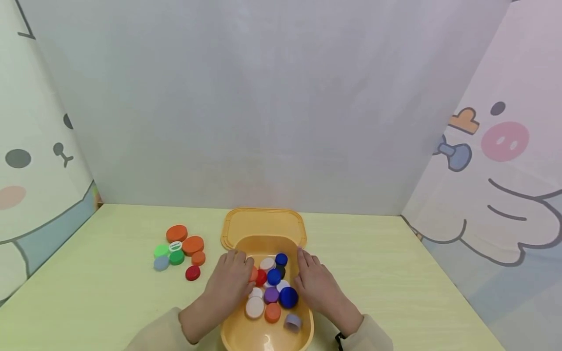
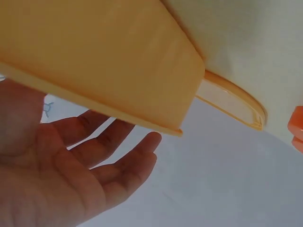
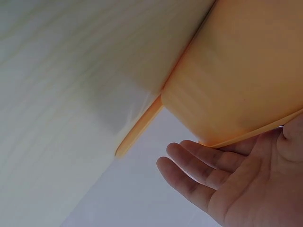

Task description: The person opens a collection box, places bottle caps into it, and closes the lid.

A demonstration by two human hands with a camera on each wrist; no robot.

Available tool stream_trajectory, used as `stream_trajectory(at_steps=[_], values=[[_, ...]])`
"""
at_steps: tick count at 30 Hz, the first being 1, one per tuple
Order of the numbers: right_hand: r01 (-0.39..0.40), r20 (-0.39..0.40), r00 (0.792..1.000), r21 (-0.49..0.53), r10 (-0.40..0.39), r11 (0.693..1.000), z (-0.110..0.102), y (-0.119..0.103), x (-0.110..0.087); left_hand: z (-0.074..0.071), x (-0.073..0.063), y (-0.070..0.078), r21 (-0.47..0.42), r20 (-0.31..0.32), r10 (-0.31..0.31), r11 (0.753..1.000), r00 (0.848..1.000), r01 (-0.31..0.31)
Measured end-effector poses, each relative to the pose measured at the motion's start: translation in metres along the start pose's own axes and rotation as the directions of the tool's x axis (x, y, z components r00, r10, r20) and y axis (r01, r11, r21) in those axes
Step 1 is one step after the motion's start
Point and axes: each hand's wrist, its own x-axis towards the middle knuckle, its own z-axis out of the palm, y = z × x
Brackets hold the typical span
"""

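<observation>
A yellow-orange plastic box [image 1: 267,336] holds several round bottle caps in white, blue, red, orange, purple and black. My left hand [image 1: 231,275] lies over its left rim, fingers bent inward and thumb inside, beside an orange cap [image 1: 253,274]. Whether it pinches that cap is hidden. On the opposite side, my right hand [image 1: 319,285] rests at the rim with fingers extended and thumb over the inner edge. The wrist views show the left fingers [image 2: 128,172] and right fingers [image 3: 189,182] loosely bent past the rim, outside the box wall.
A matching yellow-orange lid [image 1: 263,225] lies flat behind the box. Left of the box, a loose group of caps is spread out, among them an orange cap [image 1: 177,233], a green cap [image 1: 176,257] and a red cap [image 1: 192,273]. A grey curtain [image 1: 263,107] hangs behind the table.
</observation>
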Motion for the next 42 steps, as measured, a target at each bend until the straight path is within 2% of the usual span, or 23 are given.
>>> stream_trajectory(at_steps=[6,14,19,26,34,40,42], values=[[0.017,-0.024,1.0,-0.025,-0.018,1.0,0.001,0.0,0.0,0.01,0.0,0.006,0.119,-0.055,0.034,0.993,0.998,-0.028],[0.025,-0.037,0.999,-0.054,-0.027,0.998,0.0,0.0,-0.001,0.02,0.001,0.011,0.208,-0.065,0.04,0.978,0.997,-0.025],[0.039,-0.043,0.998,-0.078,-0.042,0.996,0.0,0.0,-0.001,0.018,0.001,0.014,0.272,-0.009,0.015,0.962,1.0,-0.012],[0.051,-0.041,0.998,-0.092,-0.055,0.994,0.001,0.0,0.0,0.017,0.0,0.017,0.325,0.098,0.005,0.945,0.995,-0.037],[0.046,-0.024,0.999,-0.095,-0.049,0.994,-0.001,0.0,0.0,0.014,0.0,0.016,0.291,0.092,0.015,0.956,0.996,-0.042],[0.044,-0.02,0.999,-0.095,-0.046,0.995,-0.001,-0.001,-0.001,0.001,-0.002,0.007,0.134,-0.049,0.044,0.99,0.998,-0.037],[0.043,-0.022,0.999,-0.094,-0.046,0.995,-0.001,-0.001,-0.001,-0.005,-0.003,0.002,0.069,-0.095,0.032,0.997,0.995,-0.026]])
